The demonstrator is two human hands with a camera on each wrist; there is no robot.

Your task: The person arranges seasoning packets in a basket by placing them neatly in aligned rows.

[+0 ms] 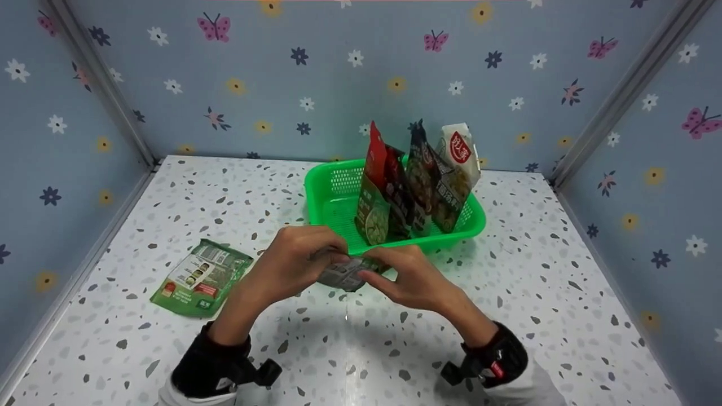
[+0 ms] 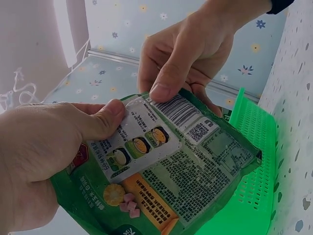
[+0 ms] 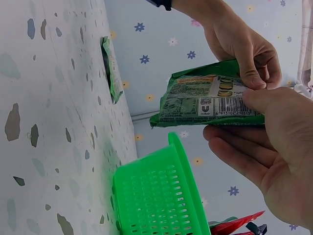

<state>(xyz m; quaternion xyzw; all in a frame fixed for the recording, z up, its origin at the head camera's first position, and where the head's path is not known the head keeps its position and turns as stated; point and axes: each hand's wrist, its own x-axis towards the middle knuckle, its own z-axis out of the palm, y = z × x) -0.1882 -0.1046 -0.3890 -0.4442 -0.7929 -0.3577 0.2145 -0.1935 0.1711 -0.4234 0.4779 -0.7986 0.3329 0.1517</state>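
Observation:
Both hands hold one green food packet [image 2: 195,161] just in front of the basket, its printed back with barcode facing up toward the person. My left hand [image 1: 296,256] pinches one end between thumb and fingers. From the other side, my right hand [image 1: 409,276] grips the packet with its thumb on top near the barcode and its fingers underneath. Behind the hands stands a green plastic basket [image 1: 321,197] with perforated walls. Upright in its middle and right side are several food packets, among them a red and green one [image 1: 374,197] and a white-topped one [image 1: 459,152].
Another green packet [image 1: 200,279] lies flat on the speckled white tabletop [image 1: 361,361], left of the left forearm. Flower-patterned panels [image 1: 338,73] enclose the table at the back and both sides. The basket stands close to the back panel.

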